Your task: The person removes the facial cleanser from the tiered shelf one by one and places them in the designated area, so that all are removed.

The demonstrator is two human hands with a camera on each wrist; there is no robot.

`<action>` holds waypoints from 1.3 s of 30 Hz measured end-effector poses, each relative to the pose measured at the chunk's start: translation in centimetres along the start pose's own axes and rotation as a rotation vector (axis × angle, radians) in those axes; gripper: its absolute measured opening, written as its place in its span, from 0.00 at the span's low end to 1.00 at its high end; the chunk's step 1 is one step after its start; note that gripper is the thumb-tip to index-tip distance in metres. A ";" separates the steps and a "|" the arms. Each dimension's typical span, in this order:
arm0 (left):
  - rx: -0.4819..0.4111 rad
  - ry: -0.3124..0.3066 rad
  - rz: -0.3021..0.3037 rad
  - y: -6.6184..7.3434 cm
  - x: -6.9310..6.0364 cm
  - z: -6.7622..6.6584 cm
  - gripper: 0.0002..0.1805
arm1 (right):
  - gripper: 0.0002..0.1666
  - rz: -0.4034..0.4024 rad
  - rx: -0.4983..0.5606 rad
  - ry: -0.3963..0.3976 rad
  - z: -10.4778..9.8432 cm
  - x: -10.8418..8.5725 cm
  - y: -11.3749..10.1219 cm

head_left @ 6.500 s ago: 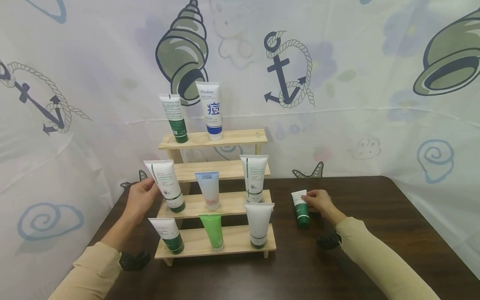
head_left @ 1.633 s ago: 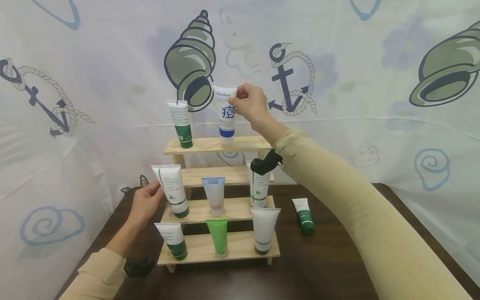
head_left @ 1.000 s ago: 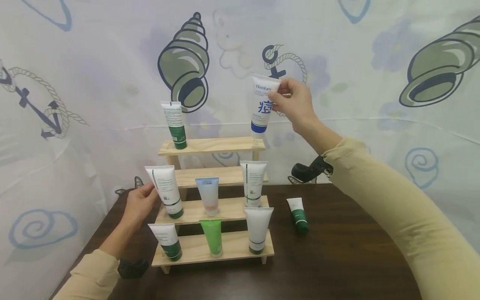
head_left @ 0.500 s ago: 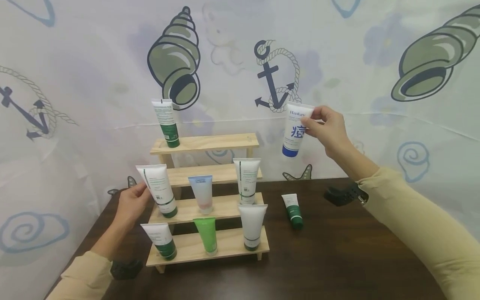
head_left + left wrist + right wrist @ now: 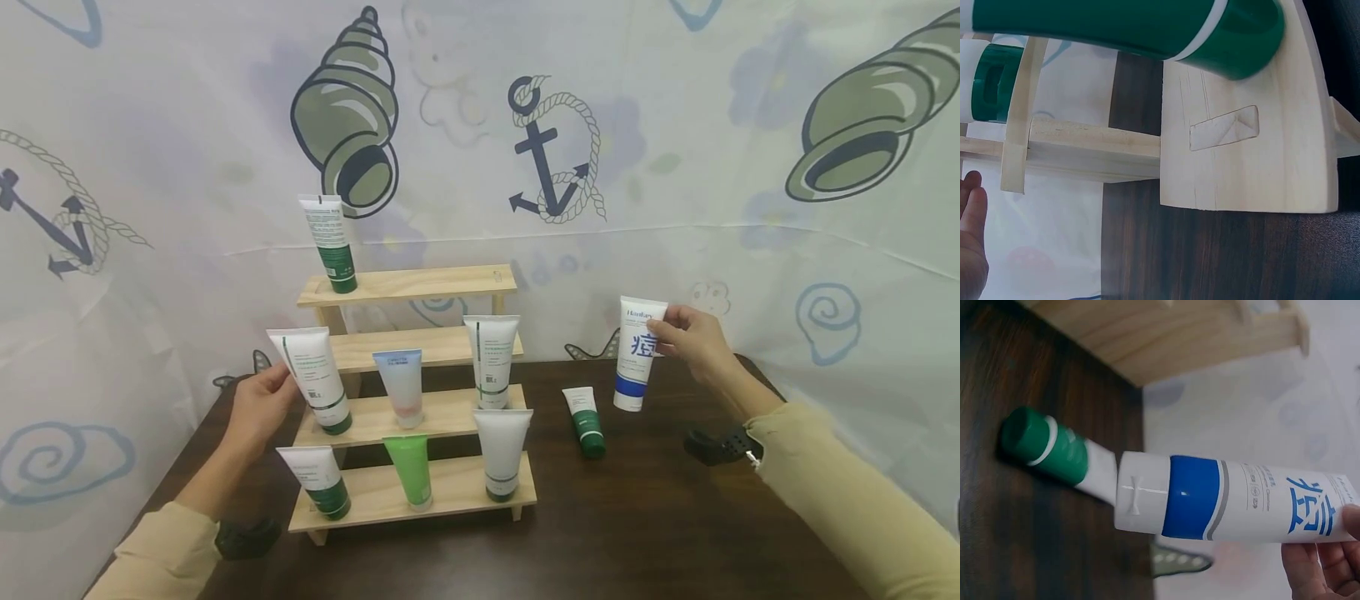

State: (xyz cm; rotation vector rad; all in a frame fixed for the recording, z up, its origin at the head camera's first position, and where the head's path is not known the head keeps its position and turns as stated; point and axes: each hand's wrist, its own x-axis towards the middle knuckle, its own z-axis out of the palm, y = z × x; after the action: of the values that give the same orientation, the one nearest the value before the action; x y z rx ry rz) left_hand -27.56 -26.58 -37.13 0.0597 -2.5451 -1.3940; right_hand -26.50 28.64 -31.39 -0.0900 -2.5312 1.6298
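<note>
In the head view my right hand [image 5: 696, 340] pinches the upper edge of a white tube with a blue band [image 5: 634, 358], cap down, right of the rack. Beside it a small green and white tube [image 5: 585, 422] lies on the dark table. My left hand [image 5: 258, 408] is at the left edge of the large white tube [image 5: 313, 375] on the rack's second-lowest shelf; its fingertips are partly hidden behind that tube. In the right wrist view, fingers and thumb hold the blue-banded tube [image 5: 1191, 497]. The left wrist view shows part of my left hand [image 5: 971, 244] beside the rack.
The wooden rack's top shelf [image 5: 420, 283] bears a green and white tube [image 5: 328, 243] at its left. Lower shelves hold a pale blue tube [image 5: 402, 385], a green tube [image 5: 411, 472] and several white ones. A patterned cloth [image 5: 675, 167] hangs behind the table [image 5: 570, 533].
The right hand has taken the blue-banded tube off the top shelf and moved it right and down beside the rack. The left hand has stayed at the large white tube.
</note>
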 end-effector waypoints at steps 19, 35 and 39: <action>0.007 -0.036 -0.006 0.1 -0.5 -0.9 0.34 | 0.29 0.228 0.020 -0.217 1.9 1.7 9.0; 0.021 -0.033 0.011 0.6 -0.3 -0.5 0.32 | 0.30 0.346 -0.061 -0.224 3.1 2.7 11.4; 0.027 -0.028 -0.003 0.7 -0.3 -0.3 0.32 | 0.29 0.363 -0.036 -0.206 3.3 3.0 11.8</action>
State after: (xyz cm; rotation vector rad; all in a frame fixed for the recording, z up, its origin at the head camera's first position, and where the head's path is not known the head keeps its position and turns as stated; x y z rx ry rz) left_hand -27.17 -26.35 -36.44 0.0485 -2.5873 -1.3715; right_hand -30.15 30.91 -43.28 -0.4306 -2.8323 1.7979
